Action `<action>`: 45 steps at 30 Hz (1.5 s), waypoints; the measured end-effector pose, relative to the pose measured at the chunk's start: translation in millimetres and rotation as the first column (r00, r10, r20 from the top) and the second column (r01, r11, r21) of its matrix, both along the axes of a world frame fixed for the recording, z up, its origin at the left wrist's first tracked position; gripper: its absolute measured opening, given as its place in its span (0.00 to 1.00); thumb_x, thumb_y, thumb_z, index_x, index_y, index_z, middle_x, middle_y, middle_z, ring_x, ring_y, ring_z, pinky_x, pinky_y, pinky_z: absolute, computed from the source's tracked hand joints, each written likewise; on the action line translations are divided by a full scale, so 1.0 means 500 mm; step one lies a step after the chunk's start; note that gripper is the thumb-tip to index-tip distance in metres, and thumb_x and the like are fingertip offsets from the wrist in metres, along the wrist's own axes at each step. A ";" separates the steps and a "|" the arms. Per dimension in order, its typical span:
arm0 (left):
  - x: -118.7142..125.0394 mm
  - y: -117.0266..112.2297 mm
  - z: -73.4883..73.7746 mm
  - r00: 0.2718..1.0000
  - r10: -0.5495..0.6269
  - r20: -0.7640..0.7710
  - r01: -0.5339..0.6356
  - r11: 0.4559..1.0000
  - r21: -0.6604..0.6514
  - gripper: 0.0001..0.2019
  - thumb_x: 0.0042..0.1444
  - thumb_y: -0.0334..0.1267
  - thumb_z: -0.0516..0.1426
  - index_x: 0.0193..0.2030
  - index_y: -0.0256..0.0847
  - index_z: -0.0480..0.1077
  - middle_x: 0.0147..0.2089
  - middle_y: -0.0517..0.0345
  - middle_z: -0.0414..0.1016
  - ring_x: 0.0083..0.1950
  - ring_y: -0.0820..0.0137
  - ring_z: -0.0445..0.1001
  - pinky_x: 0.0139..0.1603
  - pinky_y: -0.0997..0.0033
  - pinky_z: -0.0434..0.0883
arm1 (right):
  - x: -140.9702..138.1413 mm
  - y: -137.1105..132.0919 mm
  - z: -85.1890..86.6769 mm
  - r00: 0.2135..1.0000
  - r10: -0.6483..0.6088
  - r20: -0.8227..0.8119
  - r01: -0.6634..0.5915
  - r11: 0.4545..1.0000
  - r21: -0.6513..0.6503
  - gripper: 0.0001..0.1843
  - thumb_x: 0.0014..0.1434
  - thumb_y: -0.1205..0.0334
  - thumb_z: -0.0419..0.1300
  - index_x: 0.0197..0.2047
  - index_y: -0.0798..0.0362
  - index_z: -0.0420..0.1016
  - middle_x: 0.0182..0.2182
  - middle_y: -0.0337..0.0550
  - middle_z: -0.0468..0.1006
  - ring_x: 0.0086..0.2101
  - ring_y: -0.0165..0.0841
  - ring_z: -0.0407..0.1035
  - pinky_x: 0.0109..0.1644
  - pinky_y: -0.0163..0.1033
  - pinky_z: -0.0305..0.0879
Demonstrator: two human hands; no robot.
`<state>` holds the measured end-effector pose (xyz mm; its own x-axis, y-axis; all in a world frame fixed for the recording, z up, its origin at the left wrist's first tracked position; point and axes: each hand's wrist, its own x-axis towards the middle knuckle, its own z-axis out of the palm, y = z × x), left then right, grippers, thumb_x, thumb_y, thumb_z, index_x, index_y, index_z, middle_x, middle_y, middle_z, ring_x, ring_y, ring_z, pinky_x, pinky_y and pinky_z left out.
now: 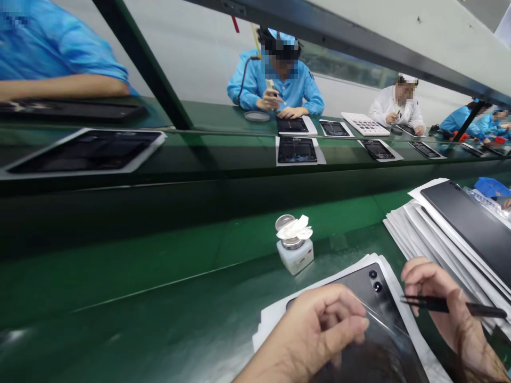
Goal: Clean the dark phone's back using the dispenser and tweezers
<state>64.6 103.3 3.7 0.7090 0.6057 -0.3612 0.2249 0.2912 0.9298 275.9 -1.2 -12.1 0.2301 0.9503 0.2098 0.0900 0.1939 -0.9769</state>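
Note:
A dark tablet back cover [383, 290] with two round camera lenses lies on white paper sheets [275, 314] in front of me. My left hand [325, 324] is over its left part, fingers curled, thumb and forefinger closed at the lifted edge of a clear film [383, 319]. That film covers the lower part of the tablet. My right hand [443, 298], off the tablet's right edge, grips black tweezers [439, 304] whose tips point left. Nothing shows between the tips. My left hand hides part of the tablet.
A dispenser bottle [296, 255] with white tissue on top stands beyond the tablet. At right is a stack of tablets and paper sheets [407, 229]. A raised green shelf [223, 154] carries tablets on paper; several co-workers [279, 80] sit behind it.

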 end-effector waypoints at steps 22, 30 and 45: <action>0.013 -0.016 0.004 0.992 0.121 -0.027 -0.113 0.972 0.207 0.11 0.45 0.46 0.64 0.31 0.41 0.80 0.19 0.60 0.72 0.26 0.65 0.68 0.23 0.74 0.63 | -0.008 0.008 0.021 0.977 0.068 -0.204 -0.095 0.987 -0.129 0.12 0.47 0.68 0.75 0.31 0.45 0.79 0.30 0.36 0.82 0.30 0.29 0.76 0.34 0.30 0.72; 0.010 -0.003 0.002 0.979 -0.086 -0.187 0.124 0.972 0.199 0.12 0.48 0.48 0.59 0.26 0.42 0.76 0.23 0.61 0.74 0.25 0.70 0.63 0.26 0.74 0.59 | -0.011 0.001 0.022 0.992 0.035 -0.125 -0.052 0.989 -0.135 0.10 0.48 0.65 0.75 0.29 0.45 0.79 0.30 0.36 0.82 0.31 0.30 0.75 0.36 0.32 0.71; 0.017 -0.007 -0.012 0.983 -0.036 -0.181 0.074 0.975 0.211 0.10 0.47 0.46 0.59 0.27 0.42 0.76 0.22 0.62 0.75 0.23 0.73 0.59 0.25 0.73 0.56 | -0.025 -0.012 0.027 0.997 0.002 -0.072 -0.003 1.000 -0.012 0.10 0.48 0.66 0.74 0.27 0.44 0.78 0.26 0.40 0.83 0.27 0.35 0.75 0.31 0.37 0.73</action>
